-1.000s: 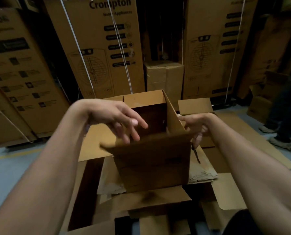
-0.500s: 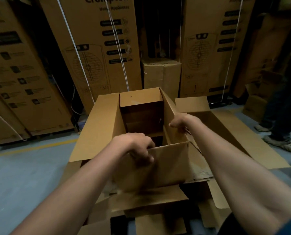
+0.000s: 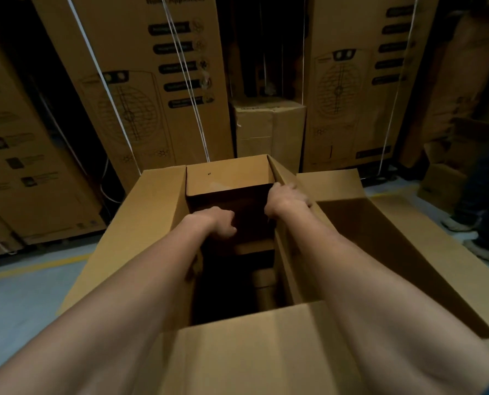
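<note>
A large open cardboard box [image 3: 229, 178] stands in front of me, its four flaps spread outward. Both my bare forearms reach into its top. My left hand [image 3: 219, 223] hangs over the dark inside near the left wall with its fingers curled down; whatever lies under them is lost in shadow. My right hand [image 3: 286, 198] grips the top edge of the right wall, fingers wrapped over the outer side. An inner cardboard ledge [image 3: 254, 248] shows just below my left hand.
Tall printed cartons [image 3: 152, 95] bound with white straps stand along the back, with a small plain box [image 3: 269, 126] between them. Another person's shoes [image 3: 488, 249] are on the floor at right, near a low box [image 3: 439, 183]. Grey floor with a yellow line [image 3: 23, 269] lies left.
The near flap has folded down toward me and the box now fills more of the view. My left hand let go of that flap and moved deeper inside; my right hand stays on the right wall.
</note>
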{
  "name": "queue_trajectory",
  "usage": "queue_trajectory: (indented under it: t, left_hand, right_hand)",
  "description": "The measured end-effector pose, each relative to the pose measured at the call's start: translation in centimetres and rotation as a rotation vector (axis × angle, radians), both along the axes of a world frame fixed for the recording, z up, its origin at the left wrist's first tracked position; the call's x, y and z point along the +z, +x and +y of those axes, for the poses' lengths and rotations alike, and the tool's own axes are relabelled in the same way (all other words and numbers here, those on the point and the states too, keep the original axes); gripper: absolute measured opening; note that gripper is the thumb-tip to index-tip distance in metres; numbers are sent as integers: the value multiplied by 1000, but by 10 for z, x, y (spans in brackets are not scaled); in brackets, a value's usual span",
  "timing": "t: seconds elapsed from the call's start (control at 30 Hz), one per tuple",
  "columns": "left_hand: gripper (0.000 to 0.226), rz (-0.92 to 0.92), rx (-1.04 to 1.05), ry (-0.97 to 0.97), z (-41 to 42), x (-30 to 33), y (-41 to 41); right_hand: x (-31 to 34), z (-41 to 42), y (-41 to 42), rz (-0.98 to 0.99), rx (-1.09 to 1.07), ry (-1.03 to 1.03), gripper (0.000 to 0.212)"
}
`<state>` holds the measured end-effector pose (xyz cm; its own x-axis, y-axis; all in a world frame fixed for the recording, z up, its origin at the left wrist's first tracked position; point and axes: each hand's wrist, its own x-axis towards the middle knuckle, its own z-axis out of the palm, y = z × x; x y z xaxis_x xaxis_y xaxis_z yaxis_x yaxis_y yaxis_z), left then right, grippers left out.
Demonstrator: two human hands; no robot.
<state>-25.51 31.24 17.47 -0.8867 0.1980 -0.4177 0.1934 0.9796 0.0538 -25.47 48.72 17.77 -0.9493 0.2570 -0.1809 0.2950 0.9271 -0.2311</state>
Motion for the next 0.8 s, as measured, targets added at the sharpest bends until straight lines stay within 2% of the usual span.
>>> queue_trajectory:
  t: [0.1,0.2,0.4,0.57,0.63,0.8]
  left_hand:
    - [61,-33,76,4,-15,-32,-40]
    - [81,31,128,35,-27,-61,-62]
    - [97,573,176,116,-18,-57,-67]
    - [106,777,147,96,-4,-36,-106]
    - [106,757,177,118,2,-26,-131]
    - [113,482,166,124,4,-26,-185]
  right_hand:
    - [-8,5,-24,-18,24,115,61]
    - [-18,6,-35,13,25,227,54]
    - [-25,-2,-30,72,23,307,57]
    - [-33,0,-30,118,15,342,59]
    - [-35,-1,-33,108,7,347,62]
    - [-37,-2,-39,98,-28,343,64]
